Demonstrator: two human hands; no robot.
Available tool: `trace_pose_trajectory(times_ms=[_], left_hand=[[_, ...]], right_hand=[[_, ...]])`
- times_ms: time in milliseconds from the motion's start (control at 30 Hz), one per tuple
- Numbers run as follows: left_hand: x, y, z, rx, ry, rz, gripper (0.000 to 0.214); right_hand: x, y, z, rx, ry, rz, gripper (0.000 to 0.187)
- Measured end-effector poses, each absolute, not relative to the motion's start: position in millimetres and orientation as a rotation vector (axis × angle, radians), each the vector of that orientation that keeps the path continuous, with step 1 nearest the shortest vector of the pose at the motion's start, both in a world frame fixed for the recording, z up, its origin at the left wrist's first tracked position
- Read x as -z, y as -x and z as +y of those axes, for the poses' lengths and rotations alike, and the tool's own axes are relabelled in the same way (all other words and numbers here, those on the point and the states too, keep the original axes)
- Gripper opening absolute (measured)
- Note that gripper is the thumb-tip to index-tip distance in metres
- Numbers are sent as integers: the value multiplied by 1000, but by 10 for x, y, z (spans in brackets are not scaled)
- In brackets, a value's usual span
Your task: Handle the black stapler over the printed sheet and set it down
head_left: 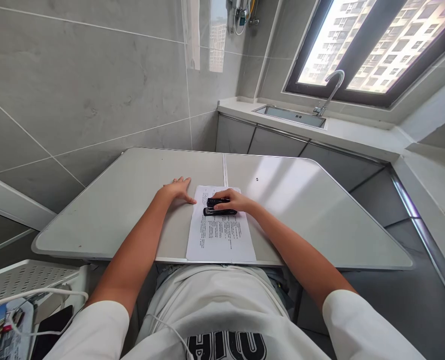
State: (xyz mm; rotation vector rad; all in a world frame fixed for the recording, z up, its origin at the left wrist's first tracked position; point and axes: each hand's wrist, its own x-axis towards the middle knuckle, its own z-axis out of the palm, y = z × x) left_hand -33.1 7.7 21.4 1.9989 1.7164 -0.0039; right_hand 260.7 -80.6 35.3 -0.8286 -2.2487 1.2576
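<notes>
A black stapler (219,211) lies over the upper part of a printed sheet of paper (222,245), its jaws toward the left. My right hand (234,200) is wrapped round the stapler from the right side, thumb and fingers closed on it. On the tabletop just left of the sheet rests my left hand (179,190), fingers spread and flat, with the thumb tip at the paper's left edge. Whether there is more than one sheet I cannot tell. The paper's near edge lies along the table's front edge.
The light folding table (105,215) has a seam down its middle. Small dark specks (257,179) lie right of the seam. A white perforated cart (30,275) with cables stands at lower left. Behind are a counter (361,132), a sink (290,116) and a faucet (331,92).
</notes>
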Motion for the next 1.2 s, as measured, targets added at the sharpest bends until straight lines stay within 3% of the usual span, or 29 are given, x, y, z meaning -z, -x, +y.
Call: trace_pose_trajectory(times_ms=[200, 500, 767, 933, 1000, 1200], left_hand=[[-14, 912, 364, -250, -1928, 1821, 108], [86, 1322, 661, -1475, -1749, 1490, 21], [126, 1107, 552, -1750, -1391, 1375, 21], [34, 997, 500, -1725, -1092, 1094, 28], [26, 990, 494, -1728, -1069, 1114, 26], [13, 961, 473, -1674, -1083, 1104, 27]], right_hand=[[-283, -2219, -673, -1307, 819, -2189, 43], [-228, -1885, -567, -1389, 720, -2136, 38], [-197, -2140, -309, -1177, 814, -1934, 56], [-108, -3100, -32, -342, 1521, -1523, 24], [-20, -3464, -33, -93, 1813, -1393, 23], [222, -3795, -74, -98, 2151, -1272, 36]])
